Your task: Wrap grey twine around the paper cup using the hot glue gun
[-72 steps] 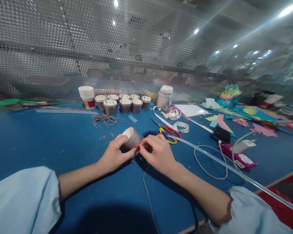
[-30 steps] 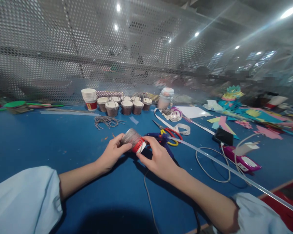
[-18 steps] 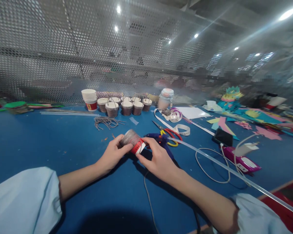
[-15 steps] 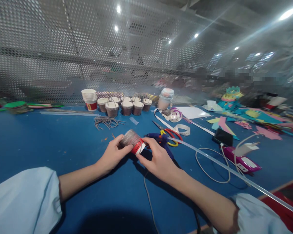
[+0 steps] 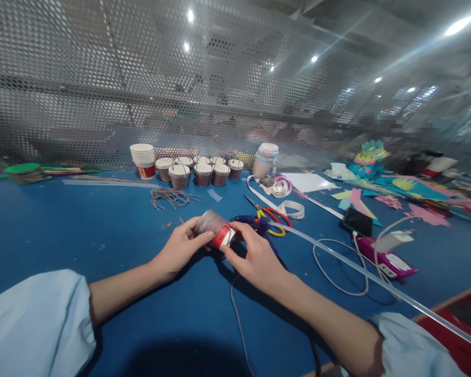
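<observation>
on my feed i see the left hand (image 5: 180, 247) with fingers clamped on the cord-wrapped wall of the tilted cup (image 5: 211, 223), the right hand (image 5: 256, 257) with fingers clamped on its white end, and the cup over the table (image 5: 74, 220), just beside the glue gun (image 5: 246, 219).

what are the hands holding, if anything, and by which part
A red-and-white paper cup partly wrapped in grey cord: left hand on its wrapped side, right hand at its unwrapped end.
</observation>
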